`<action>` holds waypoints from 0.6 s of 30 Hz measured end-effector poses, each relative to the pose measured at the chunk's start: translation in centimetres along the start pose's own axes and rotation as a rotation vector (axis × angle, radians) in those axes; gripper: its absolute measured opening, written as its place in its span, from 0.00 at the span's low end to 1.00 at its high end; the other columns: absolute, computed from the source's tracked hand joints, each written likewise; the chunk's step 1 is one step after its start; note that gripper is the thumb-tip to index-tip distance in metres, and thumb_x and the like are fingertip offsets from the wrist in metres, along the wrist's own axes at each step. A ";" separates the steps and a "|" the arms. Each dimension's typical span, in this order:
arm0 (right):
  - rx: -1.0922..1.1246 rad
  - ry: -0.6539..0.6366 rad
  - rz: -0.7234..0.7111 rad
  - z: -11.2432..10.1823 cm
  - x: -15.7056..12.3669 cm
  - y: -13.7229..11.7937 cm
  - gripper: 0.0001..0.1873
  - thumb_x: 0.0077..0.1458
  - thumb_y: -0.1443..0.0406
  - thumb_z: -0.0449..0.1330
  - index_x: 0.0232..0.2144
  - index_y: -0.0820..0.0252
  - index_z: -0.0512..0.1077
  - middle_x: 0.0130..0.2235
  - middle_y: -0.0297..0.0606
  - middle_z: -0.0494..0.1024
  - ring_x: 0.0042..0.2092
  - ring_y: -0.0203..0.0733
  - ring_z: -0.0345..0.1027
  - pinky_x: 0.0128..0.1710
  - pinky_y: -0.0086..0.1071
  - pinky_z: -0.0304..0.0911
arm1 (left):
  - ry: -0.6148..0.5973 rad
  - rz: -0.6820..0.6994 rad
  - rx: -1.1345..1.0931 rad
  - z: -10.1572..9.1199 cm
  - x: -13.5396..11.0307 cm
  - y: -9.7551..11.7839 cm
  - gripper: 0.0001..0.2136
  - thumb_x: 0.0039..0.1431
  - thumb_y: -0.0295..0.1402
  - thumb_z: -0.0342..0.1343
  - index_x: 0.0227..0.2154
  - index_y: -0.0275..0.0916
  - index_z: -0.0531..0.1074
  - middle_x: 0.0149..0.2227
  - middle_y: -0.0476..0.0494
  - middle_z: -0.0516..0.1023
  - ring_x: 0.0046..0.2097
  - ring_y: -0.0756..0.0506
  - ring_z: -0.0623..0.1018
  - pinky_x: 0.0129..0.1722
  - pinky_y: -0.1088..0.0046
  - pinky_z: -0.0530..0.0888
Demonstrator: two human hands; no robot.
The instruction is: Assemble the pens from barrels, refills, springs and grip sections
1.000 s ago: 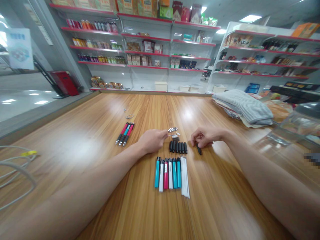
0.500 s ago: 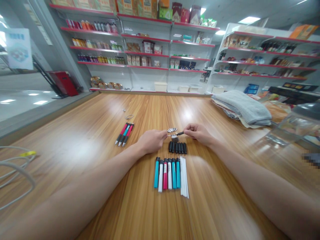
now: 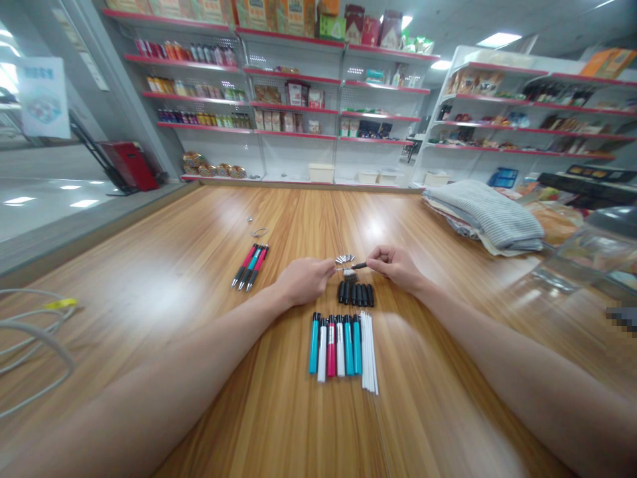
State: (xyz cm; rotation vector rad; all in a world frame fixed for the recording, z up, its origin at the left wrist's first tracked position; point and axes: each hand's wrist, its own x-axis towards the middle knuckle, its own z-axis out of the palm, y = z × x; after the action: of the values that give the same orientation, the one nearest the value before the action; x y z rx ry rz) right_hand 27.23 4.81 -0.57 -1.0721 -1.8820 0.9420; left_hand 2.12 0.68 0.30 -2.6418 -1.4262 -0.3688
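While the right hand point(image 3: 395, 267) pinched a tube point(image 3: 359, 265), the left hand point(image 3: 307, 279) a thin piece point(image 3: 340, 268), fingertips closed, black grips point(image 3: 355, 293) lay on their near side.

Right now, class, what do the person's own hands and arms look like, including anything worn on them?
The left hand and right hand are ungloved. The left forearm and right forearm are bare, with no sleeve in view. Neither wrist shows a watch or bracelet; small rings can't be ruled out.
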 end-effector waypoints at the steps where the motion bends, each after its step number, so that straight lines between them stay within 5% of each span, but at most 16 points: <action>1: -0.021 -0.005 -0.003 0.1 0.0 -0.1 0.17 0.48 0.53 0.63 0.26 0.63 0.69 0.17 0.26 0.60 0.20 0.28 0.48 0.20 0.27 0.39 | 0.004 -0.001 -0.002 0.0 0.0 0.0 0.15 0.66 0.39 0.37 0.40 0.41 0.68 0.35 0.42 0.79 0.36 0.42 0.78 0.32 0.70 0.67; 5: -0.084 -0.003 -0.033 0.7 -0.2 -0.6 0.18 0.49 0.52 0.62 0.28 0.64 0.72 0.19 0.27 0.62 0.21 0.28 0.49 0.20 0.27 0.41 | 0.029 0.005 -0.057 0.2 0.0 0.0 0.14 0.66 0.39 0.38 0.40 0.41 0.68 0.35 0.41 0.78 0.37 0.42 0.78 0.33 0.70 0.68; 11: -0.060 -0.015 -0.109 2.7 -0.5 -1.6 0.18 0.51 0.52 0.61 0.29 0.63 0.72 0.23 0.31 0.68 0.23 0.30 0.55 0.22 0.27 0.48 | 0.095 0.054 -0.294 0.8 0.1 0.2 0.17 0.65 0.40 0.44 0.54 0.40 0.57 0.37 0.42 0.78 0.40 0.42 0.79 0.35 0.70 0.71; 18: -0.151 0.023 -0.195 3.6 -1.1 -2.0 0.17 0.55 0.53 0.58 0.28 0.62 0.71 0.22 0.31 0.67 0.23 0.31 0.55 0.22 0.27 0.50 | 0.119 0.097 -0.266 0.6 0.1 0.3 0.13 0.66 0.40 0.42 0.47 0.39 0.62 0.37 0.42 0.78 0.39 0.43 0.79 0.34 0.71 0.70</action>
State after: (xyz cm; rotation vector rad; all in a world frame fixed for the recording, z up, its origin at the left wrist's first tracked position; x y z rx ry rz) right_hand 23.82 2.30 -0.70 -0.9597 -2.0218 0.6832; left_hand 2.47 0.74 -0.26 -2.8237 -1.2869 -0.7384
